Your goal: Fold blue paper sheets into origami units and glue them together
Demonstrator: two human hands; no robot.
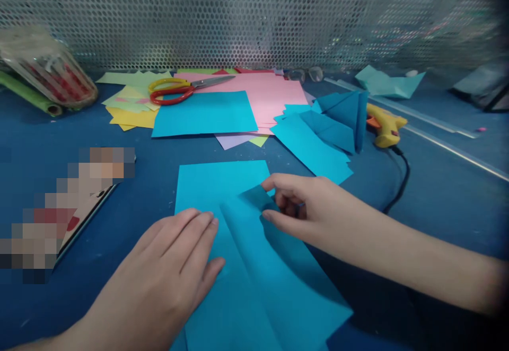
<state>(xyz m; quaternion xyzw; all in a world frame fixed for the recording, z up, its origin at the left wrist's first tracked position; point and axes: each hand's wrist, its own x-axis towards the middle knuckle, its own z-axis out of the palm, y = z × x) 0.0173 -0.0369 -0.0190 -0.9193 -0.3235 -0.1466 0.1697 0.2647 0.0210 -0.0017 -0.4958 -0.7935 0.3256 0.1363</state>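
My left hand [170, 258] lies flat on a sheet of blue paper [248, 287], fingers stretched out and close together. With thumb and forefinger my right hand [304, 202] pinches the same sheet by its right upper corner, which curls up off the surface. A soft crease or bulge runs lengthwise down the sheet's middle. Beneath it shows another blue sheet [217, 181], flat on the table. The near end of the paper runs out of the picture.
Scissors [175, 94] rest across blue and pink paper [274, 91] at the back. Folded blue pieces [338, 123] lie beside a yellow glue gun [387, 125] with a black cord. A phone-like flat object [75, 224], partly blurred, is at left. A perforated metal panel [238, 17] stands behind.
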